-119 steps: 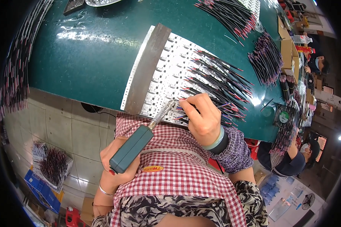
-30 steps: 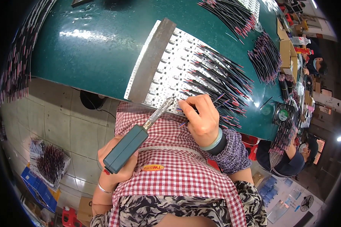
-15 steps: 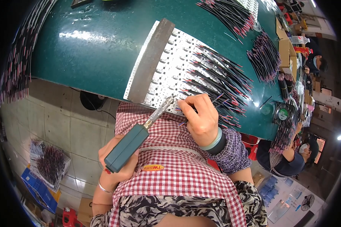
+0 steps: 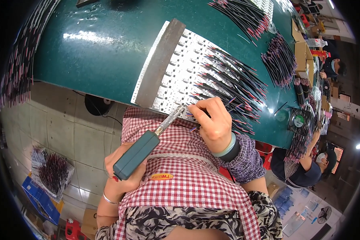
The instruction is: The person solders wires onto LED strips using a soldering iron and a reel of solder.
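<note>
My left hand (image 4: 136, 177) is wrapped round the handle of a green soldering gun (image 4: 137, 155), which points up and to the right. Its metal tip reaches the near edge of a white circuit board panel (image 4: 184, 60), close beside my right fingertips. My right hand (image 4: 215, 124) is closed in a pinch on a thin wire at that edge; the pinched part is mostly hidden by the fingers. Rows of black wires with red ends (image 4: 232, 76) fan out from the panel to the right. A flat grey metal bar (image 4: 160, 64) lies across the panel's left side.
Bundles of wires lie on the green table (image 4: 96, 60) at the far right (image 4: 244, 18), right (image 4: 279, 60) and left edge (image 4: 22, 60). A cardboard box (image 4: 303, 58) stands at the right. Another person (image 4: 304, 166) works at the right. More wires (image 4: 54, 172) lie at lower left.
The soldering gun has shifted slightly up and to the right, its tip now closer to my right fingertips. My right hand has barely moved.
</note>
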Tool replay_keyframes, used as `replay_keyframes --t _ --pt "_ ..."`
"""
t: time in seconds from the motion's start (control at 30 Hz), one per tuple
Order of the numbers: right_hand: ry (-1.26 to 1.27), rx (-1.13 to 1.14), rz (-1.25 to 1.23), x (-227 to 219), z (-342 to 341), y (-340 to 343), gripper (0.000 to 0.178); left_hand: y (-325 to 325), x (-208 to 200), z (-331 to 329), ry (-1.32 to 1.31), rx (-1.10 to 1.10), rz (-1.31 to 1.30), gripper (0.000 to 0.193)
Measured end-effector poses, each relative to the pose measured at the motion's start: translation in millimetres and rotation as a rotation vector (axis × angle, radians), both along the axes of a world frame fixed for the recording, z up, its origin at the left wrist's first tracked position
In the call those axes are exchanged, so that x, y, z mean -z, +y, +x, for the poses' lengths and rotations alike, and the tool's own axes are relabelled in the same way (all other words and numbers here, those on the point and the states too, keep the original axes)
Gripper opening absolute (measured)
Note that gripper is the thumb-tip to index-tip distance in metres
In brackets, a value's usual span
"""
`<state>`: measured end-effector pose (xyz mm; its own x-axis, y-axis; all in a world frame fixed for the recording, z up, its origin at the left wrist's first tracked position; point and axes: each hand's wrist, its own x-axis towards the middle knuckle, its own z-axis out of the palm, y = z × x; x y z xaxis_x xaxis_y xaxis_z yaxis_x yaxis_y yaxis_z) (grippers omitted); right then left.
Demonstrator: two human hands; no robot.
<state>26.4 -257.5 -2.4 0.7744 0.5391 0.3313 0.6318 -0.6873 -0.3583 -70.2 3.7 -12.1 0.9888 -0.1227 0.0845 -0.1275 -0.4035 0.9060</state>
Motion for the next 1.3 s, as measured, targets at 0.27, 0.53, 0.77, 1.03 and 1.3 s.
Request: replay_keyframes --t 0.27,0.53,0.77,1.03,1.3 --pt "-0.035 -0.014 -0.048 2.6 -1.2 0.1 0.029 -1.0 -0.1 1.0 0.001 -0.018 -0.019 0.019" --pt "-0.027 -0.018 -0.07 1.8 -0.2 -1.7 0.029 9.8 21.3 -26.8 0.106 -0.104 -0.153 0.023" --pt "-0.023 -0.002 0.115 -7.0 0.9 -5.4 0.049 4.7 24.0 -32.8 0.086 -0.194 -0.17 0.025" --pt "0.04 0.092 -0.013 2.1 -15.8 1.6 0.06 8.2 28.2 -34.2 0.087 -0.175 -0.16 0.023" --pt "0.006 0.066 0.052 5.3 -19.2 2.6 0.036 7.5 22.3 -35.5 0.183 -0.142 -0.137 0.022"
